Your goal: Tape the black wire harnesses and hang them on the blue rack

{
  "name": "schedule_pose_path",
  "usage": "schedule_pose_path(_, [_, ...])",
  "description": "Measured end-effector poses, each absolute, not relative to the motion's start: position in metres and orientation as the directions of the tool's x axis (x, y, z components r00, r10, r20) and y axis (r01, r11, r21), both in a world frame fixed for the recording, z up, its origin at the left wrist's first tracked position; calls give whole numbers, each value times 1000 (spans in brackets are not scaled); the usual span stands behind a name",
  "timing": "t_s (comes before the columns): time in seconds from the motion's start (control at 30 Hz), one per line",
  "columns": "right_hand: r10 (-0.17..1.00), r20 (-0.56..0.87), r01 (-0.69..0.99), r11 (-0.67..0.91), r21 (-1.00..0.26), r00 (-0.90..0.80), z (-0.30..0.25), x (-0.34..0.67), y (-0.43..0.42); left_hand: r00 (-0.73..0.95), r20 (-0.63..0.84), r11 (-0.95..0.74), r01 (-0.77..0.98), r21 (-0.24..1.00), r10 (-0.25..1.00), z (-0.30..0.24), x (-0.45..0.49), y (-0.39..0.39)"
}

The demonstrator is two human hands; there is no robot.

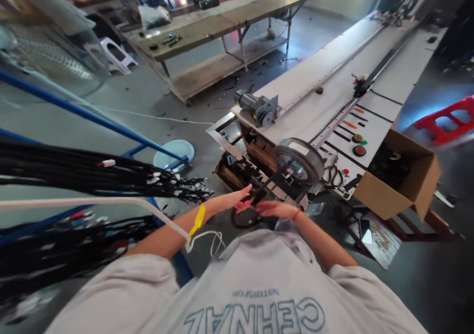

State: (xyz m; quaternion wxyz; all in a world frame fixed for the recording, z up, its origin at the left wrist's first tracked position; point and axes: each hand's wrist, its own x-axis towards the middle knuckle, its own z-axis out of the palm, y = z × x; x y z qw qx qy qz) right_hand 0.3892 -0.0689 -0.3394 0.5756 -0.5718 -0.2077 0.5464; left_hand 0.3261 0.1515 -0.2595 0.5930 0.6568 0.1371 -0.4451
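Observation:
My left hand (239,199) and my right hand (276,208) meet low in front of my body, at the near end of the long bench. A long dark strip (269,181), cable-like but blurred, runs from beside a wheel down to them. Fingers of my left hand close around its lower end. My right hand's fingers reach in from the right, bent against the same dark piece; their tips are partly hidden. The grey-rimmed wheel (317,162), with a pale label on top, stands at the bench end just beyond my hands.
The long white bench (296,94) carries a motor (254,104) and a rail. An open cardboard box (388,196) stands at right, near a phone (365,231). Black wire harnesses (92,171) hang on a blue rack (99,119) at left. A red stool (450,122) stands far right.

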Motion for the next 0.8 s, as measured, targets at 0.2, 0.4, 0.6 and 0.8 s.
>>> schedule_pose_path(0.2, [650, -391, -646, 207, -735, 652, -303, 438, -67, 468, -820, -418, 706, 571, -330, -285, 270, 185])
schedule_pose_path(0.4, [597, -422, -693, 343, -634, 682, -280, 423, -37, 930, -360, -173, 343, 923, -79, -281, 301, 126])
schedule_pose_path(0.6, [439, -444, -610, 691, -389, 781, -266, 443, -48, 648, -497, 209, 706, 677, -577, -284, 299, 129])
schedule_pose_path(0.8, [585, -339, -676, 627, -387, 736, -259, 415, -45, 630, -318, 333, 696, 636, -709, -274, 310, 121])
